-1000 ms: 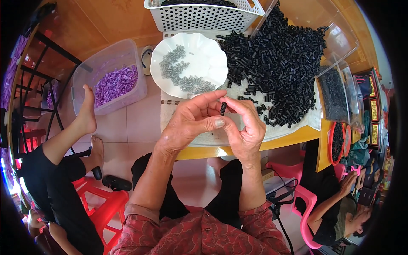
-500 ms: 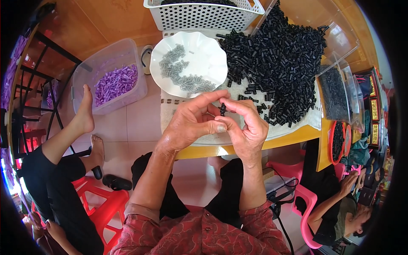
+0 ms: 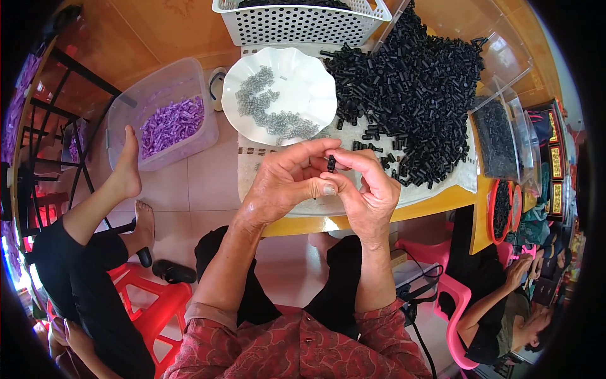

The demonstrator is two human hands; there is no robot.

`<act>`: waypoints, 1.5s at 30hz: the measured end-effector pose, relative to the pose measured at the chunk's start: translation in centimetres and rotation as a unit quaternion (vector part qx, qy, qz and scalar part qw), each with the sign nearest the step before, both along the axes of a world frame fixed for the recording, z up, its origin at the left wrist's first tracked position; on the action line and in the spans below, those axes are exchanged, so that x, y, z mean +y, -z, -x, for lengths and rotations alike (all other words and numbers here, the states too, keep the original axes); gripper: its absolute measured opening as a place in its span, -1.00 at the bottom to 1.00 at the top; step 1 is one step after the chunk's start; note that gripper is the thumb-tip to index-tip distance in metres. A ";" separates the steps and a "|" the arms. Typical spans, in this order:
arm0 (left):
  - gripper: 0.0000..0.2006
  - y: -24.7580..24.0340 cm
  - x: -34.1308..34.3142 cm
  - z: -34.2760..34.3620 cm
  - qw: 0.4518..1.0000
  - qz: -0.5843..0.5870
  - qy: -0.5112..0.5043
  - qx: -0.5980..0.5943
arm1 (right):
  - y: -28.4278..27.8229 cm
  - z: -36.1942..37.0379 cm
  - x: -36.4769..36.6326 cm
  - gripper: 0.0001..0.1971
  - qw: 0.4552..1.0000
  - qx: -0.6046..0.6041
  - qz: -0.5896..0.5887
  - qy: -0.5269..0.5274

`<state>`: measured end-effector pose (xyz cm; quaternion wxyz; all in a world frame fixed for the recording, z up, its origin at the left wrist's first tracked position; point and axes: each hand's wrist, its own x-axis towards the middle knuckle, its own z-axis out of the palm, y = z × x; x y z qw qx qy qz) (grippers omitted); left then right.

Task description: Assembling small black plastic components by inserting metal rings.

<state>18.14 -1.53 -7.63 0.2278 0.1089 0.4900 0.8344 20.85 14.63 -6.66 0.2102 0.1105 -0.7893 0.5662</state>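
A small black plastic part (image 3: pixel 331 164) stands upright between my hands, above the table's near edge. My right hand (image 3: pixel 371 192) pinches it between thumb and forefinger. My left hand (image 3: pixel 284 183) is closed close against it, thumb below and fingers curled behind; whatever those fingers hold is hidden. Beyond my left hand lies a white wavy-rimmed plate (image 3: pixel 315 82), with a scatter of small silvery springs (image 3: pixel 255 95) on it. A large heap of similar black plastic parts (image 3: pixel 416 101) spreads over the cloth to the right of the plate, with some loose ones near my right fingers.
A white perforated basket (image 3: pixel 303 28) stands at the back. Clear bins (image 3: pixel 505 139) and a red-rimmed container (image 3: pixel 492 215) sit at right. On the floor at left is a clear tub (image 3: pixel 211 120) of purple pieces. People sit on both sides, near a red stool (image 3: pixel 158 309) and pink chair (image 3: pixel 457 297).
My hands stay almost in place, with the black part turned slightly between the fingertips. At left, the other person's hands have shifted a little.
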 end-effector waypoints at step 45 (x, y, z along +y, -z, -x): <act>-0.67 0.1 0.4 0.0 0.996 -0.013 -0.076 -0.044 | -0.3 0.4 -0.4 -0.61 0.995 0.071 -0.059 0.032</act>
